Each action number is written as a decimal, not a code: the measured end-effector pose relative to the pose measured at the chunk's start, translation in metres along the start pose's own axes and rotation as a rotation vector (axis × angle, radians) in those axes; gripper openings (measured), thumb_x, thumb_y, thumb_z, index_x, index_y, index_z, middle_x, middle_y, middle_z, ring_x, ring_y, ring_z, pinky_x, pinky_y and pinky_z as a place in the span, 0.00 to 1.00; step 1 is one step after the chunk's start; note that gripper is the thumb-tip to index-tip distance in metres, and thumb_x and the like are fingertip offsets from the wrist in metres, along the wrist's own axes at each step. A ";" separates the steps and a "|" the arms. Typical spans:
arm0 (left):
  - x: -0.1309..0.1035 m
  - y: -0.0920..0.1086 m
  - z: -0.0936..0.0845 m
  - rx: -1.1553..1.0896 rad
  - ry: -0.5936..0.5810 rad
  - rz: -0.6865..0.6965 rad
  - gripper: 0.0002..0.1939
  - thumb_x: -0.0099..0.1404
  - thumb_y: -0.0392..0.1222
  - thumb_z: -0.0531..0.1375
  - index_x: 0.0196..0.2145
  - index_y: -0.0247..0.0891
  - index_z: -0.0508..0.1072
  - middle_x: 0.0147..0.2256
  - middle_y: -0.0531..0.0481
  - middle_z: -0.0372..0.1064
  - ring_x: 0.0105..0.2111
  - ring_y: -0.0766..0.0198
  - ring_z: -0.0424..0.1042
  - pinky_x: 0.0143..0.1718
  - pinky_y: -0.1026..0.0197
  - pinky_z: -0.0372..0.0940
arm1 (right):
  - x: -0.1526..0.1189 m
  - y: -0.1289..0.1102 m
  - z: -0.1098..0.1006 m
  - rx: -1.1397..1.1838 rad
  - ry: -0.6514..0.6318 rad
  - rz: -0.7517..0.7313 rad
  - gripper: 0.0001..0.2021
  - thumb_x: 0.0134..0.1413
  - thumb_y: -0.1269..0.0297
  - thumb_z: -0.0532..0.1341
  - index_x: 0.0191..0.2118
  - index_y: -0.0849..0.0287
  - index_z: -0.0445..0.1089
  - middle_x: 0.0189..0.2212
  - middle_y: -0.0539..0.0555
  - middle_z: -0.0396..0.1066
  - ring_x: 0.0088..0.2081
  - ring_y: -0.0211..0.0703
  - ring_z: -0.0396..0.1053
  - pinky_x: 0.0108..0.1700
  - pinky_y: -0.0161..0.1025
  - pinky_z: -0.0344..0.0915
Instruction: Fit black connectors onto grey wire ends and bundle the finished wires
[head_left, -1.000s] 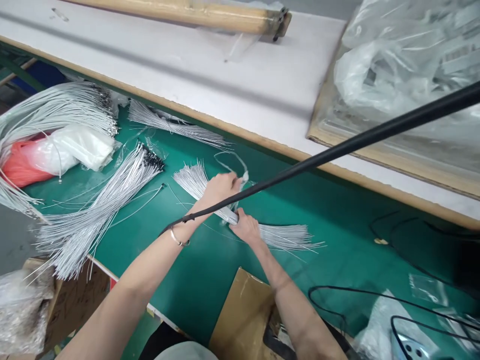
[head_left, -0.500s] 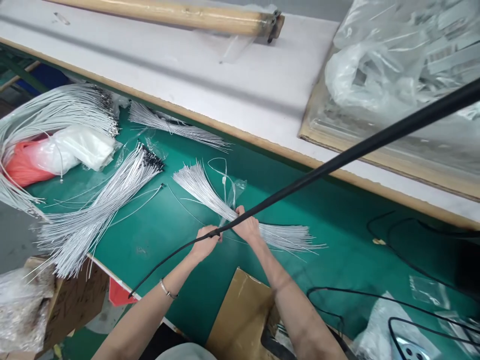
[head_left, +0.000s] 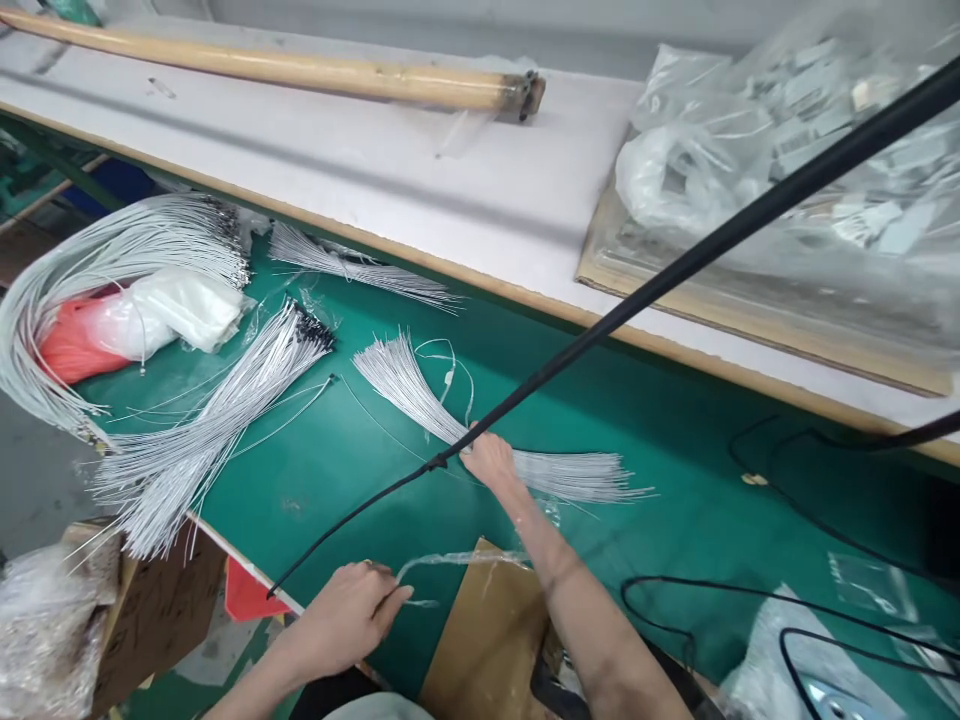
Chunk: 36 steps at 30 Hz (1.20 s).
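Note:
My right hand is closed around the middle of a bundle of thin white wires on the green table. The wires fan out on both sides of it, and the black cord in front partly covers the fingers. My left hand is near the table's front edge, pinching one end of a clear plastic strip. That strip stretches right towards my right forearm, where its far end is hard to make out. Beside the bundle's upper part lies a thin white looped tie.
A black cord crosses the view diagonally. More white wire bundles lie at left, by a red and white plastic bag. A cardboard piece is at the front. Behind runs a white shelf with a wooden pole.
My left hand has moved from the wire bundle down and left towards the table's front edge, drawing the clear plastic strip away. My right hand has stayed on the bundle.

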<state>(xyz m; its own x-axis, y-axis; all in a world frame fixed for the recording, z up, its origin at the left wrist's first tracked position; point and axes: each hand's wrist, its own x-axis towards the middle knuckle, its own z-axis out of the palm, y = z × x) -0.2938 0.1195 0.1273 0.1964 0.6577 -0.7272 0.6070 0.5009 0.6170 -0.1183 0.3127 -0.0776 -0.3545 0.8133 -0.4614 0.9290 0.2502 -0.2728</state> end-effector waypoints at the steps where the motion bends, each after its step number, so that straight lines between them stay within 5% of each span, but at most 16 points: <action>1: 0.005 -0.004 0.007 -0.001 0.013 0.000 0.29 0.75 0.58 0.45 0.20 0.41 0.64 0.28 0.45 0.72 0.33 0.55 0.71 0.41 0.56 0.59 | -0.002 -0.002 0.002 -0.006 0.007 -0.013 0.17 0.67 0.57 0.63 0.56 0.60 0.70 0.51 0.57 0.73 0.47 0.48 0.75 0.50 0.51 0.74; 8: 0.029 -0.034 0.035 -0.021 0.089 0.015 0.28 0.77 0.54 0.45 0.24 0.39 0.71 0.29 0.47 0.74 0.31 0.59 0.71 0.38 0.58 0.59 | -0.021 -0.016 0.023 -0.037 0.090 -0.098 0.18 0.66 0.56 0.64 0.56 0.60 0.70 0.54 0.58 0.71 0.53 0.51 0.72 0.55 0.55 0.71; 15: 0.062 -0.076 0.039 -0.061 0.163 -0.058 0.21 0.74 0.55 0.56 0.34 0.34 0.74 0.30 0.52 0.72 0.31 0.62 0.73 0.41 0.54 0.71 | -0.043 -0.022 0.040 -0.055 0.192 -0.128 0.21 0.66 0.56 0.64 0.60 0.58 0.67 0.59 0.59 0.67 0.57 0.55 0.69 0.58 0.59 0.68; 22: 0.081 -0.085 0.031 -0.138 0.151 -0.133 0.16 0.72 0.50 0.61 0.47 0.34 0.75 0.44 0.47 0.75 0.40 0.57 0.76 0.42 0.53 0.75 | -0.051 -0.020 0.053 -0.050 0.152 -0.200 0.17 0.66 0.57 0.64 0.56 0.59 0.70 0.56 0.58 0.70 0.54 0.52 0.71 0.55 0.56 0.70; 30: 0.074 -0.099 0.043 -0.244 0.102 -0.180 0.16 0.73 0.51 0.60 0.43 0.33 0.75 0.37 0.49 0.74 0.33 0.63 0.75 0.37 0.57 0.74 | -0.078 -0.013 0.061 0.053 0.109 -0.255 0.17 0.66 0.57 0.64 0.55 0.60 0.70 0.55 0.58 0.71 0.54 0.52 0.71 0.56 0.56 0.70; 36: 0.075 -0.100 0.049 -0.355 0.140 -0.157 0.16 0.73 0.51 0.60 0.43 0.33 0.75 0.36 0.49 0.74 0.31 0.64 0.74 0.35 0.58 0.73 | -0.107 -0.016 0.038 0.291 0.257 -0.070 0.20 0.66 0.57 0.64 0.60 0.58 0.68 0.60 0.59 0.68 0.59 0.56 0.68 0.59 0.60 0.67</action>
<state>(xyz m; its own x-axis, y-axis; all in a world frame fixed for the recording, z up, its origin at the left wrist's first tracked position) -0.3016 0.0910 -0.0034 0.0012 0.6155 -0.7882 0.3127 0.7484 0.5849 -0.0998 0.2017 -0.0563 -0.3434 0.9139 -0.2164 0.8212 0.1804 -0.5413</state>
